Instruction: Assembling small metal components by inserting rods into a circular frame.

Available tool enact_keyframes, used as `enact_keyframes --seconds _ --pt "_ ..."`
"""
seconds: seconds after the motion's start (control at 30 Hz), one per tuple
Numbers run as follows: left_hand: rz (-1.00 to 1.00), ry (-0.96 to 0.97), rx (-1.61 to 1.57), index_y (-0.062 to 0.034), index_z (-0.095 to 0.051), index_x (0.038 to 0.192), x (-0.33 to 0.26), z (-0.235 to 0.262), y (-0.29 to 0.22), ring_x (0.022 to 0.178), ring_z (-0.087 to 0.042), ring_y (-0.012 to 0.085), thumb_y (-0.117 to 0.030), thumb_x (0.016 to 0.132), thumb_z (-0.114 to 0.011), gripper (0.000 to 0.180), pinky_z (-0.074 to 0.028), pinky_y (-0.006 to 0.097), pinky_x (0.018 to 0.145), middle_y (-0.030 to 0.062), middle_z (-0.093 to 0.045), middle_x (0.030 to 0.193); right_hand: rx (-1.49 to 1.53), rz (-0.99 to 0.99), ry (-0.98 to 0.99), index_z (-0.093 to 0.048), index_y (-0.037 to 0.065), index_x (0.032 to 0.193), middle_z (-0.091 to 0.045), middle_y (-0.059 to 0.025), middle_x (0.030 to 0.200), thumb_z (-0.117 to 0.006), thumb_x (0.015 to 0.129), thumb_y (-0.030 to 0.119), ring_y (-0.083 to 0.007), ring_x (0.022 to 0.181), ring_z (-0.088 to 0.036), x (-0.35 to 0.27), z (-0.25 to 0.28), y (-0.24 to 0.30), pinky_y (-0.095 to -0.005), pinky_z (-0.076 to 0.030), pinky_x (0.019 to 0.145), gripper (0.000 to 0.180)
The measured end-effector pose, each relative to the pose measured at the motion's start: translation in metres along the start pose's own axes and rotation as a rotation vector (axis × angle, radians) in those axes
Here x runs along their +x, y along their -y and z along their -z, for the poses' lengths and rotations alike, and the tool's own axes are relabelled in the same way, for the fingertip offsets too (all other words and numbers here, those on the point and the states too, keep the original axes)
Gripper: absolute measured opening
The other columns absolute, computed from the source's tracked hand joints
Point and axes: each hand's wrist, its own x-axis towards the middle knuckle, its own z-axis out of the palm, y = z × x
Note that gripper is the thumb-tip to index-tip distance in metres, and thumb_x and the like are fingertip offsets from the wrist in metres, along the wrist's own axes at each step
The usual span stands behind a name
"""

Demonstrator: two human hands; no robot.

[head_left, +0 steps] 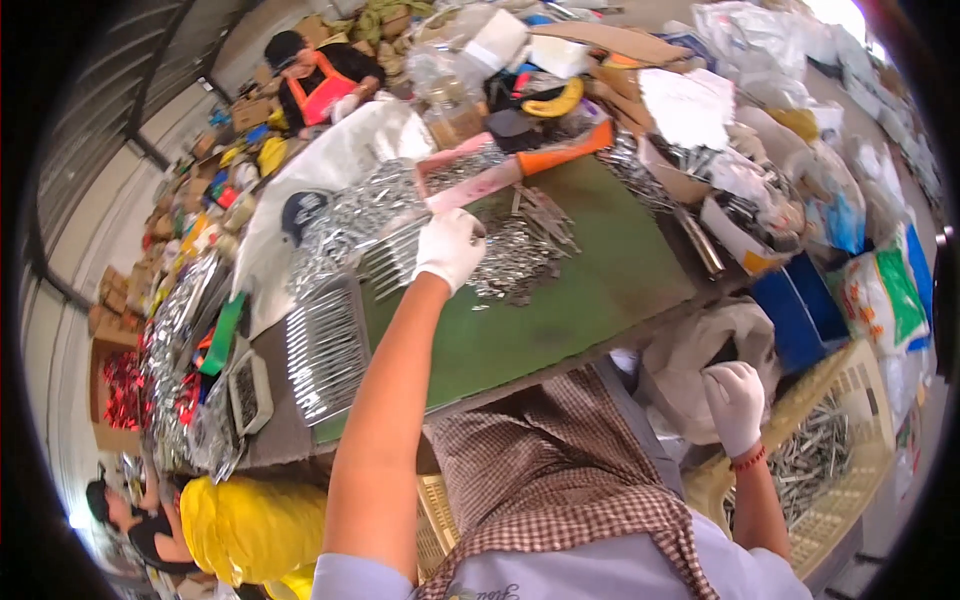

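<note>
My left hand (450, 250), in a white glove, reaches over the green tabletop (620, 270). Its fingers are curled together beside a row of slim shiny metal pieces (388, 262); whatever they hold is too small to make out. Just right of it lies a heap of small silvery metal parts (515, 255). A second, denser row of metal pieces (325, 350) is lined up at the table's left. My right hand (735, 405), also gloved, is held closed in front of a grey cloth-like bag (700, 350); its grip hides any contents.
A pink and orange strip (520, 165) borders a larger metal pile (370, 205). At right are a blue bin (800, 310) and a cream crate (870, 420) of metal pieces. A yellow sack (250, 525) stands lower left. Two other people (320, 85) work nearby.
</note>
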Motion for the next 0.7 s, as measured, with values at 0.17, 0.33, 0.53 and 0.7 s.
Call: enact_keyframes --seconds 0.17,0.33,0.53,0.7 --pt "-0.182 -0.147 -0.129 -0.0034 -0.064 0.098 -0.016 -0.006 0.004 0.102 -0.057 0.0349 -0.018 0.084 -0.061 0.021 -0.044 0.043 0.091 0.0162 -0.062 0.102 -0.087 -0.046 -0.168 -0.067 0.005 0.081 -0.066 -0.0112 0.085 -0.066 0.079 0.006 -0.0304 0.084 -0.062 0.001 0.018 -0.055 -0.0385 -0.049 0.078 0.003" --pt "-0.042 -0.130 -0.329 0.0001 -0.063 0.101 -0.070 0.020 -0.034 0.092 -0.061 0.0314 -0.010 0.091 -0.054 0.016 -0.047 0.038 0.086 0.0160 -0.064 0.098 0.085 -0.682 -0.815 -0.069 0.000 0.099 -0.068 -0.0036 0.087 -0.055 0.092 0.017 -0.0106 0.075 -0.058 -0.064 0.127 -0.191 -0.0260 -0.047 0.072 0.023" --pt "0.215 0.005 -0.606 0.0003 -0.065 0.096 -0.144 0.015 -0.090 0.073 -0.059 0.0191 -0.005 0.089 -0.053 0.016 -0.048 0.030 0.071 0.0101 -0.062 0.082 -0.382 -1.204 -0.290 -0.066 0.006 0.109 -0.068 -0.0187 0.106 -0.061 0.080 0.045 -0.0335 0.101 -0.064 -0.224 0.143 -0.281 -0.0408 -0.049 0.088 0.049" --pt "0.126 -0.164 -0.478 -0.0003 -0.066 0.098 -0.162 0.001 -0.097 0.078 -0.061 0.0230 -0.005 0.088 -0.054 0.015 -0.048 0.033 0.075 0.0119 -0.064 0.089 -0.102 -1.147 0.413 -0.046 -0.001 0.136 -0.054 -0.0246 0.130 -0.070 0.074 0.053 -0.0382 0.122 -0.051 -0.217 0.054 -0.233 -0.0412 -0.042 0.101 0.085"
